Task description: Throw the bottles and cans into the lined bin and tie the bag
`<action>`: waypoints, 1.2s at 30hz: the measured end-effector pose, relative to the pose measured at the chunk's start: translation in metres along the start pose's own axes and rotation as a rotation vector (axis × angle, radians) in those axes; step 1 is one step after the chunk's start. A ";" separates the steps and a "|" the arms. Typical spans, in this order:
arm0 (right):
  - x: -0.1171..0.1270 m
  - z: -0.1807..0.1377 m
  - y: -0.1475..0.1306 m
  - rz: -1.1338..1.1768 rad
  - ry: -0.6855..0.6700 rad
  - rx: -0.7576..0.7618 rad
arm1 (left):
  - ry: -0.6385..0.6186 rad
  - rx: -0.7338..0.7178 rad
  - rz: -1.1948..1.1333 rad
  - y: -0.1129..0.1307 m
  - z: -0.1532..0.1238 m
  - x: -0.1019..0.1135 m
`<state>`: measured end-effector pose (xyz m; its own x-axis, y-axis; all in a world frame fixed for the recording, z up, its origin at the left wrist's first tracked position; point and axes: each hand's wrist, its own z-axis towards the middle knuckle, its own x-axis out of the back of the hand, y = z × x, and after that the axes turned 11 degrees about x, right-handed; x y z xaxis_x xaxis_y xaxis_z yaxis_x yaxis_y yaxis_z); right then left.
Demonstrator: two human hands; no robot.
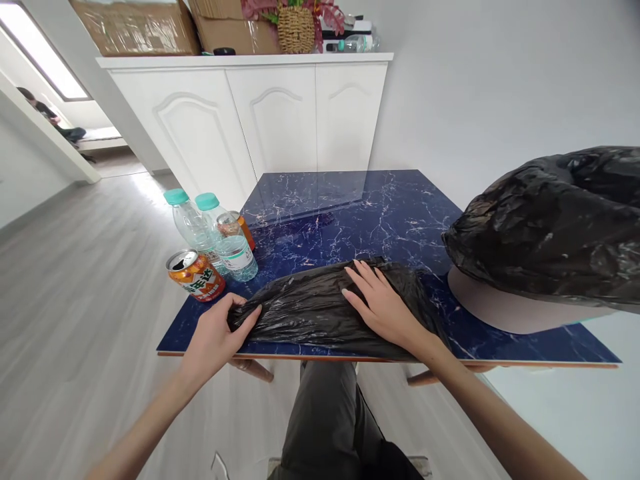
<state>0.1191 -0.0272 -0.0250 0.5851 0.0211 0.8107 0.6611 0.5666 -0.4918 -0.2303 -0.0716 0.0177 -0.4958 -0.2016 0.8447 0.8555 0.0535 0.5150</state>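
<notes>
A crumpled black plastic bag (310, 310) lies flat along the front edge of the dark blue marble-patterned table (380, 213). My left hand (216, 335) grips the bag's left end, with the fingers curled round the plastic. My right hand (383, 303) rests flat on the middle of the bag, fingers stretched out and pressing down on it.
Two clear water bottles with teal caps (220, 237), an orange drink can (196, 274) and a small orange bottle (245, 230) stand at the table's left corner. A bin lined with a black bag (550, 227) sits on the right. White cabinets (260, 120) stand behind.
</notes>
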 end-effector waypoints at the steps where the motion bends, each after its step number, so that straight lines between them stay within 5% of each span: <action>1: 0.004 0.000 -0.008 0.100 0.052 0.001 | -0.028 0.058 -0.028 0.002 -0.003 0.004; 8: -0.008 0.005 -0.090 0.821 0.384 -0.030 | -0.004 0.147 -0.217 0.022 -0.020 0.027; 15: -0.059 0.022 -0.101 1.015 0.387 -0.246 | -0.012 0.135 -0.308 0.052 -0.032 0.042; 22: -0.026 -0.010 -0.121 0.895 0.276 0.071 | 0.039 0.044 -0.365 0.088 -0.039 0.039; 25: -0.015 -0.019 -0.133 0.778 0.323 0.160 | -0.022 -0.223 -0.435 0.103 -0.042 0.028; 29: -0.008 -0.021 -0.126 0.724 0.579 0.047 | -0.089 -0.618 -0.471 0.122 -0.037 0.015; 32: -0.003 -0.024 -0.101 0.594 0.732 -0.108 | -0.037 -0.675 -0.417 0.135 -0.028 0.007; 36: 0.006 -0.032 -0.064 0.409 0.766 -0.263 | -0.085 -0.739 -0.173 0.143 -0.016 -0.020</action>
<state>0.0952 -0.0900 0.0009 0.8882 -0.4270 0.1697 0.3636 0.4273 -0.8278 -0.0955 -0.0756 0.0721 -0.6160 -0.0698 0.7847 0.6272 -0.6462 0.4349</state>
